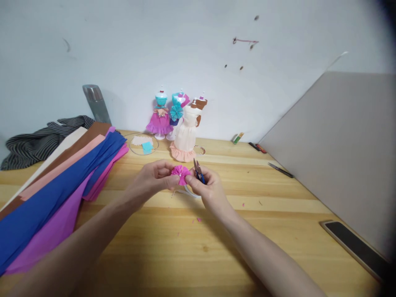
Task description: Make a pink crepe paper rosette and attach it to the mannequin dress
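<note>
A pleated pink paper rosette (180, 175) is held up above the table between both hands. My left hand (159, 175) pinches its left edge between thumb and fingers. On the opposite edge, the thumb of my right hand (208, 185) presses the paper. That same hand also keeps a small pair of scissors (198, 171), blades pointing up, in its curled fingers. Below the rosette a pale loop (192, 192), perhaps cord or tape, lies partly hidden by my right hand. Just behind stands a mini dress form in a cream dress with a peach ruffle (185, 136).
More dressed forms (160, 117) stand by the wall. Coloured crepe paper (62, 198) and a striped cloth (46, 140) cover the left side, near a bottle (97, 103). A phone (352, 247) and a pen-like tool (281, 170) lie right. Pink scraps (199, 220) dot the tabletop.
</note>
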`<state>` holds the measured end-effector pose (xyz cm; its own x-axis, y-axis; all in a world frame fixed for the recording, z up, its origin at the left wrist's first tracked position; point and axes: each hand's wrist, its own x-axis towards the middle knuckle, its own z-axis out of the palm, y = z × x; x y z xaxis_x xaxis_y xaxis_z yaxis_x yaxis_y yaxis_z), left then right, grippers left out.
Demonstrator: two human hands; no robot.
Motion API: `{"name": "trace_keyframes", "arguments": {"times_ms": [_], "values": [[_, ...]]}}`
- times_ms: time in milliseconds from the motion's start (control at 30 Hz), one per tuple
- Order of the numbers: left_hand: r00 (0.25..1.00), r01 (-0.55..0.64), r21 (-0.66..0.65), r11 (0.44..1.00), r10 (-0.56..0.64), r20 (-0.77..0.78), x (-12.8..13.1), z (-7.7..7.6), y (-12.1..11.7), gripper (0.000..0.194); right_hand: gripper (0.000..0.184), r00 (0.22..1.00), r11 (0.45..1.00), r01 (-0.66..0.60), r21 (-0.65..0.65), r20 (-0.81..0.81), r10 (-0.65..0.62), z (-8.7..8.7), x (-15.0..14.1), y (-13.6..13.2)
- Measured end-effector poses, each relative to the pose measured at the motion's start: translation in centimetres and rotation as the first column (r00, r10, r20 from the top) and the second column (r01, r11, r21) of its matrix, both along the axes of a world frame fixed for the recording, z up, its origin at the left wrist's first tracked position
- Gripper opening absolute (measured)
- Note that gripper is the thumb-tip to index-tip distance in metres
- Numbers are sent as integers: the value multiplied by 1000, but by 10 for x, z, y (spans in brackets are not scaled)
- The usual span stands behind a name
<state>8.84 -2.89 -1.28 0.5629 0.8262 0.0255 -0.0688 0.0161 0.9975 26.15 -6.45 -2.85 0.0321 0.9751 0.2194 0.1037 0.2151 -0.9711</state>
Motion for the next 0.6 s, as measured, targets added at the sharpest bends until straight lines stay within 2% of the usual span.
{"name": "trace_keyframes", "arguments": {"times_ms": [133,267,367,467,600], "values": [[998,-35,-93,995,39,38,5,-6,0,31,30,999,1000,-5,-15,-51,5,-3,0,1],[996,-84,-113,990,87,24,7,-7,-2,27,30,998,997,-66,-31,-17,66,-1,0,-1],[995,-99,-79,992,98,-18,8,-6,-2,21,30,995,994,-100,-33,-16,99,1,2,-2],[989,-119,-8,993,118,-91,10,-5,-4,14,29,997,997,-76,-25,-27,76,3,3,-2],[975,-102,68,992,113,-192,14,-4,-7,15,27,998,997,-57,-43,3,57,5,2,-2]]}}
